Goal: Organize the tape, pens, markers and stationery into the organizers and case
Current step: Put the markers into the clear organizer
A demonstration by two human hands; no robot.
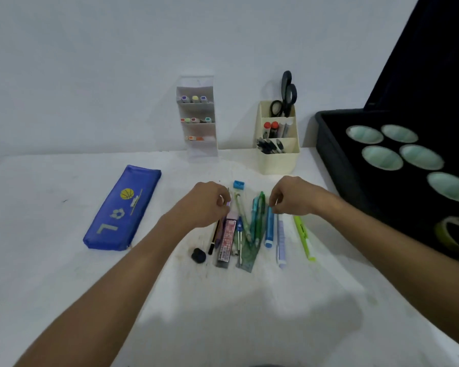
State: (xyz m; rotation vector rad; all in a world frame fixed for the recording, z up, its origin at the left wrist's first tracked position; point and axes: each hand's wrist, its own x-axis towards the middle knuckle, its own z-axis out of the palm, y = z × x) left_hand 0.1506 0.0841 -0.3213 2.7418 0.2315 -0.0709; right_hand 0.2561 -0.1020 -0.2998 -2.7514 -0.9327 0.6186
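A white desk is seen carrying everything. A black case with its lid raised is placed to the right of the right hand; round pale-green tape rolls are set in it, and a yellowish tape roll lies in its near part. A blue pencil pouch is laid flat well to the left of the left hand. Beyond the right hand a cream organizer is stood, with black scissors in its back compartment and pens in the two front ones. Beyond the left hand a clear tiered organizer is stood, with markers on its shelves.

Between and just under the two hands a row of stationery is spread: a green ruler, a lead case, a blue pen, a lime highlighter, a pale pen and a pencil. A blue sharpener lies just beyond the row, and a black eraser nearer than the left hand.

The left hand's fingers are curled together over the far ends of the left items, pinching something small that cannot be identified. The right hand's fingertips are pinched together at the top of the blue pen.
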